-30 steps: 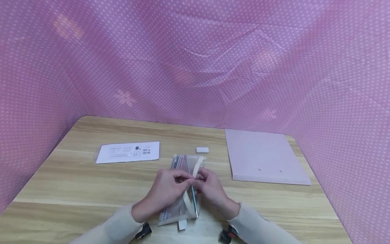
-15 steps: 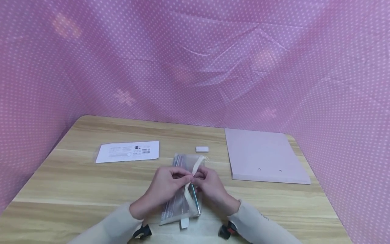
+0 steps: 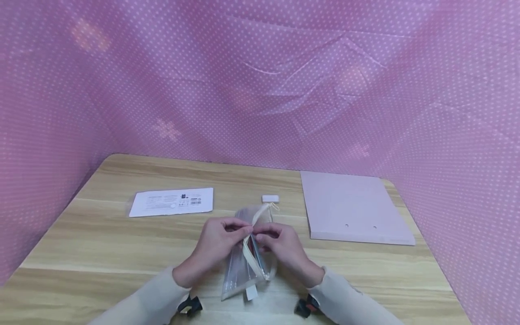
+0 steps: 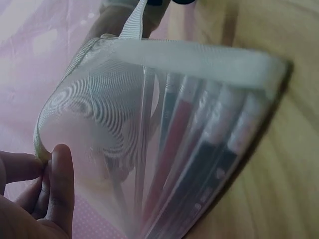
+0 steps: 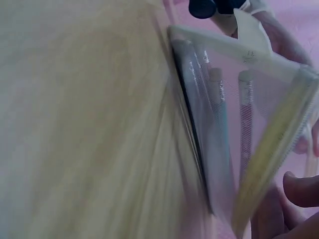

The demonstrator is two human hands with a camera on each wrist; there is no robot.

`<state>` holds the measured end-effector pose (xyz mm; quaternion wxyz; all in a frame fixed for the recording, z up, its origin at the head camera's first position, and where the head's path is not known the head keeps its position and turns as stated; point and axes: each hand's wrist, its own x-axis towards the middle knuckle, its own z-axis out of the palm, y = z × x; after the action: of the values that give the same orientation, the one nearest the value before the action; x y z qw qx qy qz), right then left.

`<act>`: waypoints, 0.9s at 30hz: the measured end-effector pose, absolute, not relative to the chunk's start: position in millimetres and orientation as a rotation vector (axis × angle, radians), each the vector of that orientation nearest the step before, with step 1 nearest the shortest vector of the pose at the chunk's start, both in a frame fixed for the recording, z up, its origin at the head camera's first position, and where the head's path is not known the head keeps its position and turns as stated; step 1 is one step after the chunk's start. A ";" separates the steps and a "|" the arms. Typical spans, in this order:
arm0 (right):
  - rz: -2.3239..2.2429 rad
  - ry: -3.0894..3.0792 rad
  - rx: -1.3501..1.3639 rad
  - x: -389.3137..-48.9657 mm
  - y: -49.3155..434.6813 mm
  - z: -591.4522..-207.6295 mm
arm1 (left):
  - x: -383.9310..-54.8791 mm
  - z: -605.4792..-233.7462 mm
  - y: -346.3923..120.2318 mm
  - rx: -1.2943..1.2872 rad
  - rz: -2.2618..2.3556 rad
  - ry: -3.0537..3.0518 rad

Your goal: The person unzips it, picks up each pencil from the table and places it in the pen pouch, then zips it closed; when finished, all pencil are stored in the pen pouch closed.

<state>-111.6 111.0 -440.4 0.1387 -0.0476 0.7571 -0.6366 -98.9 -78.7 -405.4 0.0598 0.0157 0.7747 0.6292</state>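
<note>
A see-through mesh pencil pouch [image 3: 235,275] stands tilted on the wooden table between both hands. Its cream zip edge [image 3: 253,262] is spread apart, with a pale tab [image 3: 251,292] at the near end. Through the mesh show several slim pens or pencils, among them a red one [image 4: 172,134] and dark ones [image 4: 199,169]. My left hand [image 3: 217,239] pinches the pouch's opening edge between thumb and fingers. On the other side, my right hand [image 3: 286,243] grips the opposite edge with curled fingers, partly hidden behind the pouch in the right wrist view.
Just beyond the pouch lies a small white block [image 3: 270,198]. A white printed card or packet [image 3: 172,201] is at the back left. To the right is a pale pink folder [image 3: 353,205] with two holes. Pink dotted cloth [image 3: 260,90] surrounds the table.
The pouch has tilted up and shifted slightly right. Its zip edges have spread apart, and the blue-green pencil that lay along the opening now shows between them. Both hands keep hold.
</note>
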 end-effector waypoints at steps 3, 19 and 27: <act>-1.849 2.177 -0.177 -107.9 117.6 -435.7 | -102.3 -404.0 -81.2 0.016 1.936 2.363; -2.315 2.170 0.007 -140.7 149.4 -430.1 | -102.7 -405.9 -83.6 -0.060 1.967 2.343; -2.213 2.256 -0.025 -162.1 155.3 -428.4 | -100.0 -402.4 -82.3 0.009 1.969 2.350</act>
<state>-162.1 155.3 -428.4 -0.0092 -0.0079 0.7139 -0.7002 -100.0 -82.3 -402.4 0.0378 0.0028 0.7660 0.6417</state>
